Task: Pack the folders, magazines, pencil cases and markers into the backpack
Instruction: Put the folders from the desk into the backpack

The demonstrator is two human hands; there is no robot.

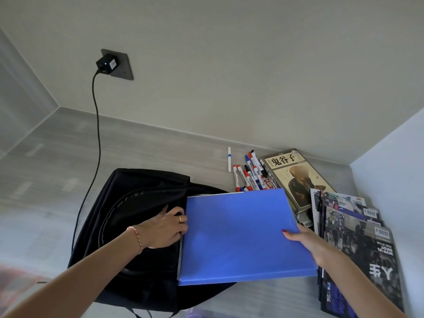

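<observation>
- The blue folder [243, 235] sits half over the open side of the black backpack [128, 216], not inside it yet, so I'd say we're mid-insert on the first folder.
- Right hand [305, 239] grips the folder's edge farthest from the backpack, thumb on top, the other fingers hidden underneath.
- Left hand [166, 228] is at the backpack's opening, fingers curled round the fabric edge, looks like it's holding the mouth open.
- Markers [251, 174] lie in a loose pile just beyond the folder's far edge, one white marker [229, 159] a bit apart. The magazines [358, 249] are fanned out on the far side of the folder from the backpack.
- Risk: if the opening sags, the folder's corner could catch on the zipper edge and bend.
- Can't spot any pencil cases.
</observation>
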